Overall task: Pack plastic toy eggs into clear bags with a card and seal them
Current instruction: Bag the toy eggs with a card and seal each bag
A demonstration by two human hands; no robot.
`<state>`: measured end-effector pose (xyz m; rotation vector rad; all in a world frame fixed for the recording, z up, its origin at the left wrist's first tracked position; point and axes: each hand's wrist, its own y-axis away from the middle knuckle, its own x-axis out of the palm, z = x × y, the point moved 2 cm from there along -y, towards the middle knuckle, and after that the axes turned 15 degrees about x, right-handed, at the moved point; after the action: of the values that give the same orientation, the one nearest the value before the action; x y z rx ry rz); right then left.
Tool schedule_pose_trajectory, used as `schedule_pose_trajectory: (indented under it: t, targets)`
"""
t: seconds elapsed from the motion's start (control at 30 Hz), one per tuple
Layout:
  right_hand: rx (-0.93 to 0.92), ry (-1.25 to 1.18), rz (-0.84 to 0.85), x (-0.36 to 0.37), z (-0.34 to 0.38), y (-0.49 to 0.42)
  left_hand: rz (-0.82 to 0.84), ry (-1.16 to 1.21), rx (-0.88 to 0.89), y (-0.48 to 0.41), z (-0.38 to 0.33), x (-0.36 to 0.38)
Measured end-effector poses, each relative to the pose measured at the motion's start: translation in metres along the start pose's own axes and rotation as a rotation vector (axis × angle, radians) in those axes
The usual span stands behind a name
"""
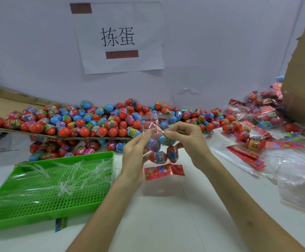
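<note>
A clear bag (154, 124) hangs in the air above the white table, holding several toy eggs (163, 151) in red, blue and pink. A red card with flowers (163, 171) sits at the bag's bottom end. My left hand (136, 153) pinches the bag's neck from the left. My right hand (189, 140) pinches it from the right, fingertips nearly meeting at the middle. The bag's open top stands up above my fingers.
A big heap of loose eggs (86, 122) lies on cardboard along the wall. A green perforated tray (44, 190) with clear plastic strips sits at the left. Filled bags (257, 113), red cards (246, 157) and empty clear bags (297, 182) lie at the right.
</note>
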<state>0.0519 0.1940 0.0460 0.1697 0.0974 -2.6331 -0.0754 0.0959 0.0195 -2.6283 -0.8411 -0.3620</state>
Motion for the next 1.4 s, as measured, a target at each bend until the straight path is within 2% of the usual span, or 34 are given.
schedule_pose_trajectory:
  t: [0.17, 0.33, 0.4, 0.5, 0.57, 0.7, 0.87, 1.0, 1.1, 1.2, 1.4]
  targets:
    - [0.056, -0.029, 0.013, 0.004, -0.001, -0.001, -0.079, 0.048, 0.072, -0.003, -0.004, -0.006]
    - [0.108, -0.042, 0.005, 0.006, -0.002, -0.003, -0.108, 0.092, 0.004, -0.004, -0.001, -0.008]
    - [0.195, -0.015, 0.079, 0.006, -0.003, -0.003, -0.138, 0.150, -0.023, -0.005, -0.001, -0.009]
    - [0.402, 0.116, 0.290, 0.010, -0.006, 0.003, -0.221, 0.293, -0.011, -0.012, -0.003, -0.014]
    - [0.473, 0.193, 0.433, 0.018, -0.013, 0.008, -0.249, 0.348, 0.007, -0.014, -0.005, -0.017]
    - [0.435, 0.226, 0.456, 0.024, -0.022, 0.006, -0.245, 0.368, -0.009, -0.015, -0.004, -0.021]
    - [0.367, 0.342, 0.400, 0.011, -0.025, -0.002, -0.265, 0.331, -0.044, -0.014, -0.004, -0.021]
    - [0.334, 0.173, 0.297, 0.018, -0.029, -0.004, -0.290, 0.451, -0.024, -0.018, -0.009, -0.023]
    - [0.333, 0.039, 0.402, 0.036, -0.035, 0.007, -0.322, 0.522, 0.010, -0.021, -0.012, -0.027]
    - [0.265, 0.085, 0.411, 0.050, -0.040, 0.013, -0.306, 0.501, -0.001, -0.020, -0.013, -0.026]
    - [0.302, 0.235, 0.439, 0.043, -0.042, 0.008, -0.294, 0.492, -0.066, -0.015, -0.010, -0.024]
